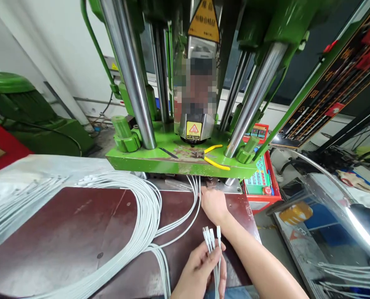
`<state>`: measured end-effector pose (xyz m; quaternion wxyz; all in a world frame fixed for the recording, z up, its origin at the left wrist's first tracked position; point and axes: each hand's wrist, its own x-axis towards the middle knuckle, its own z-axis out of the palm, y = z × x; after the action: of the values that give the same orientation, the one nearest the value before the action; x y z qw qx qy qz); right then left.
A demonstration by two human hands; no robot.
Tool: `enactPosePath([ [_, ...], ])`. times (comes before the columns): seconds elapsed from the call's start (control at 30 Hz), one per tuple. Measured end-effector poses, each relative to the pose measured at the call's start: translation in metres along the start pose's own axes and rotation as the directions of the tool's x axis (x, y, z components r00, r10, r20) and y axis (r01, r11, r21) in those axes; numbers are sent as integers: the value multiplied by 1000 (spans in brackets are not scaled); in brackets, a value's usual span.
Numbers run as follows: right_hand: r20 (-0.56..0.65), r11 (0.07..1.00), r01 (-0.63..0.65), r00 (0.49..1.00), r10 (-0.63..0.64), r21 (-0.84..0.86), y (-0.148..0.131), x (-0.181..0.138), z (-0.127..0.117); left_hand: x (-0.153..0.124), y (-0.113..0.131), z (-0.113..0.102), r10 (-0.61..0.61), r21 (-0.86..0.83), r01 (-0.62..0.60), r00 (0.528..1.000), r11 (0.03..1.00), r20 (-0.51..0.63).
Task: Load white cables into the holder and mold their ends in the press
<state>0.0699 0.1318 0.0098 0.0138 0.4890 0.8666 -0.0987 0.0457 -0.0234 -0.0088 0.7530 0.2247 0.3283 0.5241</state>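
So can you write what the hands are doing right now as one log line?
left hand: holds bunch of white cable ends | right hand: reaching under green press beside white cables | pliers: lying on press base

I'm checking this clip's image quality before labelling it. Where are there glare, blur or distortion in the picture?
Head view: wide-lens bending bows the steel columns outward; glare streaks the metal lamp shade at right; a pixelated patch hides the machine's middle; the left hand and its white cables are sharp.

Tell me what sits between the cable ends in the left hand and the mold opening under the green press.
Only the right hand does: it reaches under the green press, directly ahead of the white cable ends that the left hand grips. Nothing else visible blocks the way.
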Motion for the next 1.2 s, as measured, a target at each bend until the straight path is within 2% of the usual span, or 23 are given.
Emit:
enactPosePath([
  [0.17, 71, 995, -84, 994, 87, -46, 30, -65, -18, 2, 0, 4, -39, 155, 31, 998, 988, 51],
  [0.27, 43, 991, -129, 991, 127, 47, 45, -93, -14, 5, -3, 12, -92, 249, 76, 994, 966, 54],
  [0.43, 7, 982, -79, 997, 79, 171, 53, -94, 6, 9, -6, 23, -159, 357, 146, 987, 922, 7],
  [0.57, -32, 928, -134, 988, 154, 347, 67, -102, 6, 7, -4, 29, -175, 405, 164, 985, 900, -10],
  [0.63, -17, 838, -192, 972, 233, 510, 79, -114, 2, 7, -4, 33, -170, 426, 166, 985, 889, -30],
  [0.73, 57, 633, -229, 958, 280, 740, 99, -136, -7, 10, -6, 40, -200, 478, 205, 978, 854, -62],
  [0.87, 210, 313, -257, 961, 178, 914, 116, -161, -19, 15, -12, 50, -319, 574, 290, 946, 766, -53],
  [0.93, 224, 200, -244, 967, 121, 949, 121, -170, -22, 19, -16, 52, -341, 624, 293, 939, 725, -44],
  [1.1, 210, 25, -212, 975, 66, 977, 126, -181, -20, 26, -27, 45, -368, 745, 268, 929, 611, -32],
  [1.2, 223, -20, -222, 973, 64, 975, 125, -182, -18, 26, -29, 43, -356, 771, 258, 934, 582, -43],
])
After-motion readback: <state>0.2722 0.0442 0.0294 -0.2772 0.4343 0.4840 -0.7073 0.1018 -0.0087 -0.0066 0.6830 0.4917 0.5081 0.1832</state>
